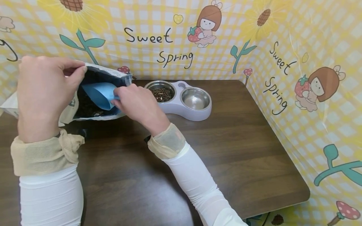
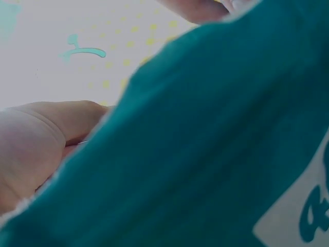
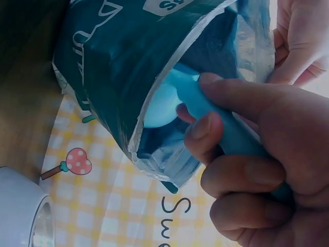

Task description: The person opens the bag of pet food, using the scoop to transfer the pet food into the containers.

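A teal and white bag (image 3: 115,62) of dark kibble (image 1: 86,105) stands with its mouth open at the left of the table. My left hand (image 1: 42,91) pinches the bag's rim between thumb and fingers. In the right wrist view, my right hand (image 3: 247,149) has its fingers curled round the handle of a light blue scoop (image 1: 99,94). The scoop's bowl is inside the bag mouth, above the kibble. Teal bag wall fills much of the left wrist view and hides most of the left hand's grip.
A lilac double feeder (image 1: 195,116) stands on the brown table (image 1: 226,157) just right of the bag. Its left steel bowl (image 1: 150,84) holds kibble; its right steel bowl (image 1: 195,99) shows bare metal. Yellow checked cloth (image 1: 158,18) lines the back and right sides.
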Tool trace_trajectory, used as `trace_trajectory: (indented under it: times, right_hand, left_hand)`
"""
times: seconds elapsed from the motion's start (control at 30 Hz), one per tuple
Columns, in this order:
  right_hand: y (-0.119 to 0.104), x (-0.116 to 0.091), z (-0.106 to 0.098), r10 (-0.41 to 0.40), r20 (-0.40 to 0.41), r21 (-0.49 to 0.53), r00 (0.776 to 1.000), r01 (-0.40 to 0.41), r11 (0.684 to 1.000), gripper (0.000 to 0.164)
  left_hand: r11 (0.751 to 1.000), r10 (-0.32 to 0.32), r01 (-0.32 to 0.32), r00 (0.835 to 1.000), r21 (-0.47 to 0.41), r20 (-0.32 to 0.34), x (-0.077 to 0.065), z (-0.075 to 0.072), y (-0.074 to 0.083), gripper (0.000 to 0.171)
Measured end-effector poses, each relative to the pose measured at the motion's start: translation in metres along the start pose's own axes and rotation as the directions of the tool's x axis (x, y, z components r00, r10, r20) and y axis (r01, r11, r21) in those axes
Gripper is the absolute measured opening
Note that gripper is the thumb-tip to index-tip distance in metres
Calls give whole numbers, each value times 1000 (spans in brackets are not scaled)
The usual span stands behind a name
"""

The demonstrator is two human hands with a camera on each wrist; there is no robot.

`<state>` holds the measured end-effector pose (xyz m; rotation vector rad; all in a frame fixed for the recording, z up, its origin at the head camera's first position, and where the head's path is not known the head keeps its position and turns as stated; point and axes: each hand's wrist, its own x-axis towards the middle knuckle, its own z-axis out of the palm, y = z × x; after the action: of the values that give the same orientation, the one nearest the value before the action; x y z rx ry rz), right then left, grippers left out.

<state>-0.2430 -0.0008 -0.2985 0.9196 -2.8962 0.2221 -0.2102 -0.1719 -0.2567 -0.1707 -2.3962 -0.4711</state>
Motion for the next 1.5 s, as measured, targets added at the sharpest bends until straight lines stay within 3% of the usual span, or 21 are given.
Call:
trace_trajectory:
  times: [0.17, 0.47, 0.8, 1.03, 1.27, 1.5]
  right_hand:
    - [-2, 3, 3, 29, -16, -12, 999, -29, 1000, 25]
    - [-3, 9, 9, 8, 4, -1, 1000, -8, 1000, 27]
    - [-1, 20, 21, -15, 70, 175, 997, 2, 984, 39]
    - [3, 25, 30, -86, 72, 318, 994, 59, 946, 39]
    - [2, 27, 34, 8, 97, 386, 995, -45, 921, 38]
    - [-1, 28, 36, 19, 102, 379, 995, -57, 924, 39]
  left_hand:
    - [1000, 17, -17, 1000, 10, -1, -1, 0, -1, 31]
    - [999, 38, -38, 999, 13, 4, -1, 0, -1, 31]
    - [999, 42, -43, 998, 27, 40, -1, 1, 1, 32]
    - [999, 51, -52, 998, 13, 48, -1, 1, 1, 30]
    - [998, 63, -64, 996, 1, 57, -2, 2, 1, 29]
    - [997, 75, -74, 996, -9, 44, -1, 1, 0, 27]
